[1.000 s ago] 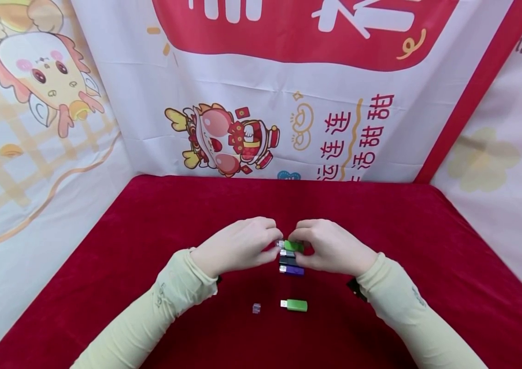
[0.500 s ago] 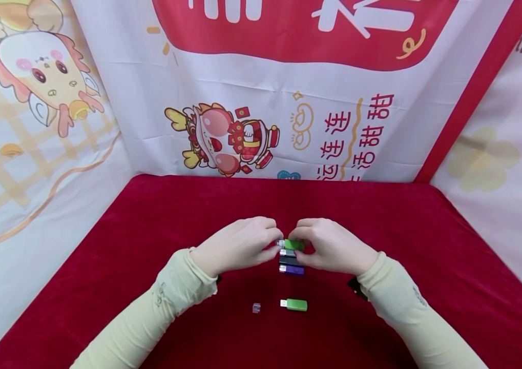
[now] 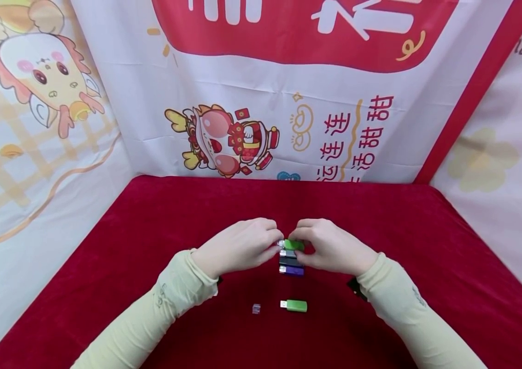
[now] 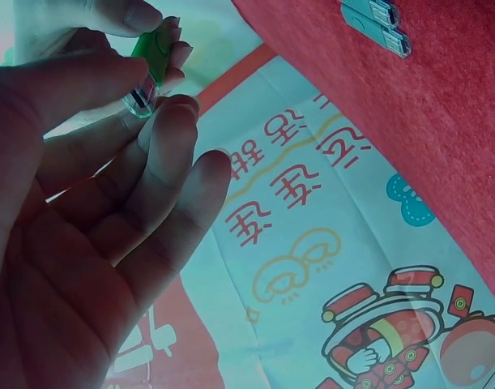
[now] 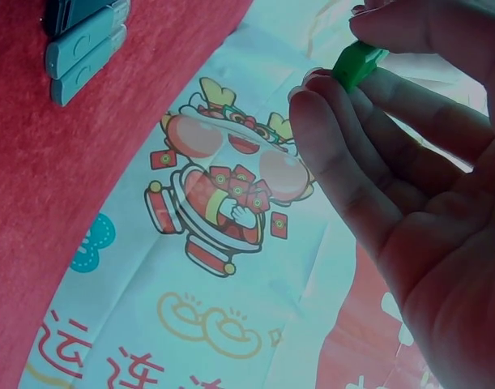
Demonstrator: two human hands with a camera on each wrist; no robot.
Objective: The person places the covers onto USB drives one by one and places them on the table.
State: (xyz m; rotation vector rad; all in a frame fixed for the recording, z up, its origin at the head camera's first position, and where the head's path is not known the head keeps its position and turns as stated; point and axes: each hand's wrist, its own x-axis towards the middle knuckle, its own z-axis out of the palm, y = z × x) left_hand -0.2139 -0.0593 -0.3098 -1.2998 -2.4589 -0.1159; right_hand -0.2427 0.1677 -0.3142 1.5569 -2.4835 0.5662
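Note:
Between my two hands is a green USB stick (image 3: 295,245), raised off the cloth. My right hand (image 3: 332,248) pinches its green body (image 5: 356,66) between thumb and fingertips. At the metal plug end, my left hand (image 3: 241,247) pinches a clear cap (image 4: 140,102) with thumb and forefinger. The cap surrounds the plug in the left wrist view. Just below the hands, in the head view, lies a row of USB sticks, including a black one (image 3: 291,261) and a purple one (image 3: 294,270).
Nearer to me on the red cloth (image 3: 187,328) lies another green USB stick (image 3: 296,306), its plug bare and pointing left. A small loose clear cap (image 3: 256,309) sits to its left. Printed fabric walls (image 3: 261,82) stand around the back and sides.
Both hands stay nearly in place. The clear cap seems to sit slightly closer to the green body than a second ago. The things on the cloth have not moved.

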